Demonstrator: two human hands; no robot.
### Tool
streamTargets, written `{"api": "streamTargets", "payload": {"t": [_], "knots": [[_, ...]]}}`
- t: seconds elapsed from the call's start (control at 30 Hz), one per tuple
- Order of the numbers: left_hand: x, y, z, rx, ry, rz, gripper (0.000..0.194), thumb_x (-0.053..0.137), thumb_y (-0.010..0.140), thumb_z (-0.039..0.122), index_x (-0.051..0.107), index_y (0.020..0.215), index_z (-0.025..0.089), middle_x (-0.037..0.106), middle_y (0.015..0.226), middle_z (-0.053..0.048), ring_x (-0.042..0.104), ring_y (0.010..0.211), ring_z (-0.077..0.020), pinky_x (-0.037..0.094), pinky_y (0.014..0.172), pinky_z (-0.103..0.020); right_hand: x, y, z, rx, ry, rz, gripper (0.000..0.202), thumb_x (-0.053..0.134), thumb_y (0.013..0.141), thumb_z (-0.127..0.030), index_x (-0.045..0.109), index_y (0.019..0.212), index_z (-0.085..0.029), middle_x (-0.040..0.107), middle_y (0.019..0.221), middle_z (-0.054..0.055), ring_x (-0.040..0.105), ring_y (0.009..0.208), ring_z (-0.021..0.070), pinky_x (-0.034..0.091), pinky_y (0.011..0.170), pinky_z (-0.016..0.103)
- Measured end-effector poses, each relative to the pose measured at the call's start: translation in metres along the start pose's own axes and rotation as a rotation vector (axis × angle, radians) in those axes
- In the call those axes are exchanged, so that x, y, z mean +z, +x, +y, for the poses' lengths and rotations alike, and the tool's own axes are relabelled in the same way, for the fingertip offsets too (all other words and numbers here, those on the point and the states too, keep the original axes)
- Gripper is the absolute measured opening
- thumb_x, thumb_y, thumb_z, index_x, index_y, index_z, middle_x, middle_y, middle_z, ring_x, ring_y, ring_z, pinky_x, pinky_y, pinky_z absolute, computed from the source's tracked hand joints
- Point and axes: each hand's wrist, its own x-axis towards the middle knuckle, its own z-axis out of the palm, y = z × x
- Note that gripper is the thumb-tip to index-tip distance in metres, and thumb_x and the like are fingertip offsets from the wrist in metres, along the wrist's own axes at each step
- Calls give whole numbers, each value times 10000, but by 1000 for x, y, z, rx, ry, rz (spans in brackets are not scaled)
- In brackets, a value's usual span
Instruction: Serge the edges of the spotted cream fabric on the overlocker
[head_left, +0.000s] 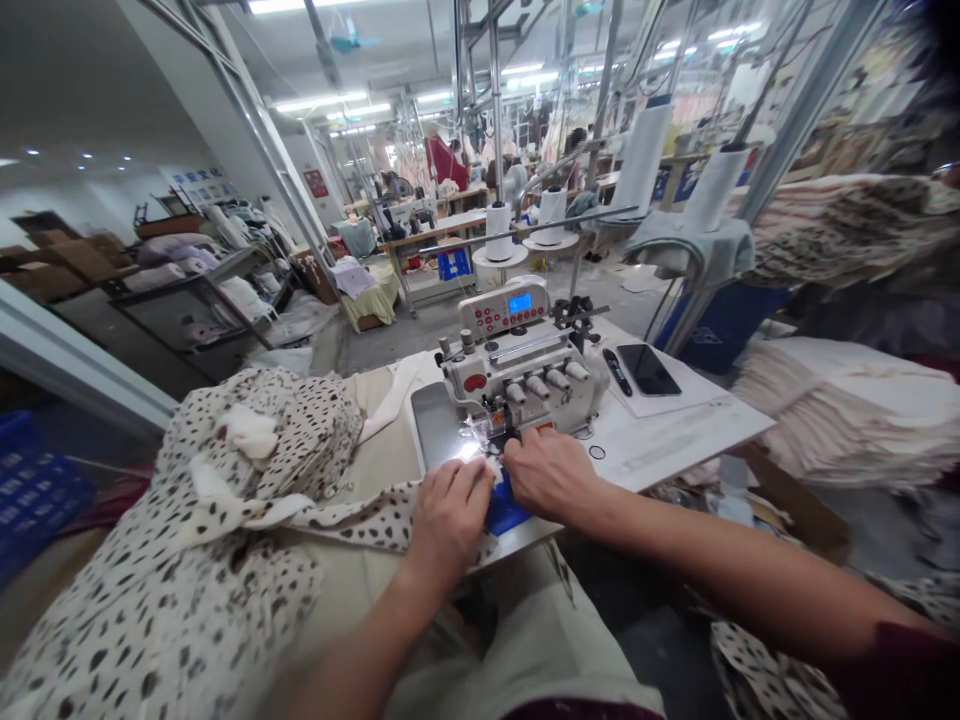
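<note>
Spotted fabric (367,520) runs to and under the left hand's (448,512) fingers.
Left fingers rest bent on it; pinch indeterminable. Right hand (551,475): fingers curled, any grasp hidden. Sewing machine (525,375) directly beyond the fingers; white surface (637,445) extends right of them.

A sewing machine (551,385), thread cones (643,155) and stacked fabric (855,400) mark a garment workshop.

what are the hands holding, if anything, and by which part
Left hand: spotted cloth, by the stretch beside the sewing machine. Right hand: fingertips hidden, cannot tell.
</note>
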Motion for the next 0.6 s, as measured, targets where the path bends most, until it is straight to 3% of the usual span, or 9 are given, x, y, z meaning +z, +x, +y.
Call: {"api": "streamTargets", "payload": {"t": [0.2,0.4,0.6], "knots": [[-7,2,9,-69,-9,-73,451,633,896,271,557,1335,202,585,1349,-127,521,1151,-332,456,922,-494,5,4,-2,33,14,16,271,437,963,-252,675,958,-123,680,932,203,680,870,324,499,705,372],[-3,10,4,-62,36,-76,415,556,922,157,563,1336,189,595,1329,-123,524,1116,-304,479,894,-462,9,8,-2,49,24,20,348,362,1005,-273,674,964,-125,685,929,198,676,886,315,494,721,375],[-2,12,3,-78,59,-51,400,553,924,148,581,1320,196,619,1249,-131,546,1071,-290,494,852,-448,20,8,0,90,20,87,346,369,1023,-314,661,933,-149,685,907,169,667,837,272,441,679,324]]}}
